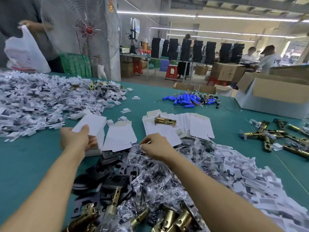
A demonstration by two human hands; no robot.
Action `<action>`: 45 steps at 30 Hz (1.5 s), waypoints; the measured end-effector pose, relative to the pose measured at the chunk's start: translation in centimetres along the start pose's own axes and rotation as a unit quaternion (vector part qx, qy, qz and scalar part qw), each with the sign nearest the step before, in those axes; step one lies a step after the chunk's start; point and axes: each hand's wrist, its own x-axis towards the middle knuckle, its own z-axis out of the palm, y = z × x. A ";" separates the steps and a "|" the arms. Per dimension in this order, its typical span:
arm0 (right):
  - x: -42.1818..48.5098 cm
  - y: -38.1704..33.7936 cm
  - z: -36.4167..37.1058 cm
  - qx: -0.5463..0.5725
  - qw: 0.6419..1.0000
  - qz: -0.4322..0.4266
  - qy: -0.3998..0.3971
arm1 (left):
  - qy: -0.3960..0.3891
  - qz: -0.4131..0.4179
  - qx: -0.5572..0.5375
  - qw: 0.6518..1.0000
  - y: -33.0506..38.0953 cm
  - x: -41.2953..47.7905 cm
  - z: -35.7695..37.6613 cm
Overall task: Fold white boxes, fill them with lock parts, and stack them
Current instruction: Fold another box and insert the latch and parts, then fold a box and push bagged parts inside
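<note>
The left hand (75, 139) grips a seemingly light, crushable white cardboard box (92, 125) by its near end. The right hand (156, 146) pinches a slippery-looking clear plastic packet (142, 149).

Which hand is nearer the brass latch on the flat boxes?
Right. The right hand is just short of the brass latch; the left hand, gripping a white box, is farther left.

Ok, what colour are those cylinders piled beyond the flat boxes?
The cylinders are bright blue, seen best in the head view.
</note>
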 end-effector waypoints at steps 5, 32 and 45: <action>-1.0 0.7 -0.6 0.016 1.000 -0.011 0.024 | 0.091 0.114 0.065 0.987 0.0 -2.0 0.1; -4.5 5.3 -3.0 0.028 0.994 0.024 0.099 | -0.209 0.261 0.703 0.627 -4.1 -1.5 6.3; -5.8 4.9 -4.2 0.115 0.986 0.025 0.118 | -0.071 0.421 0.625 0.653 3.5 -9.6 8.6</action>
